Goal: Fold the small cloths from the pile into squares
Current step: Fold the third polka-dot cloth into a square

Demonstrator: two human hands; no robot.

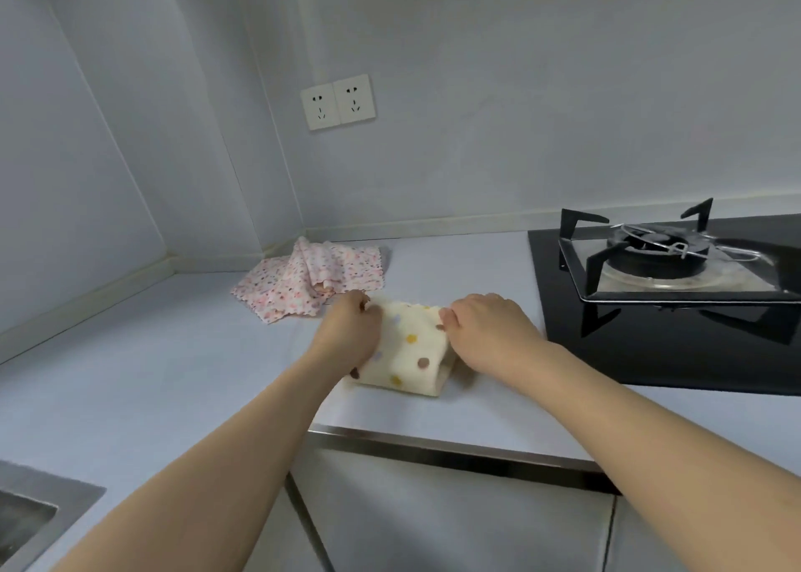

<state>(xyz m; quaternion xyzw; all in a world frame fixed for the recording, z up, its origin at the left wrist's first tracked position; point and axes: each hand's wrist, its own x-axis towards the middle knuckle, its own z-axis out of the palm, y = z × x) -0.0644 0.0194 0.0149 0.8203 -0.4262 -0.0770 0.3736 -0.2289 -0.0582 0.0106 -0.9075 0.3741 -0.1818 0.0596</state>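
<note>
A cream cloth with coloured dots (pixel 409 346) lies folded on the pale counter (pixel 173 354), its fold toward the front edge. My left hand (pixel 351 328) pinches its far left corner. My right hand (pixel 485 328) pinches the far right corner. Behind and to the left, in the counter's back corner, sits a loose pile of pink speckled cloths (pixel 303 281), apart from both hands.
A black gas hob with a metal pan support (pixel 667 268) stands close to the right of my right hand. A sink (pixel 26 524) shows at the lower left. Two wall sockets (pixel 338 101) are on the back wall. The counter's front edge (pixel 433 441) runs below the cloth.
</note>
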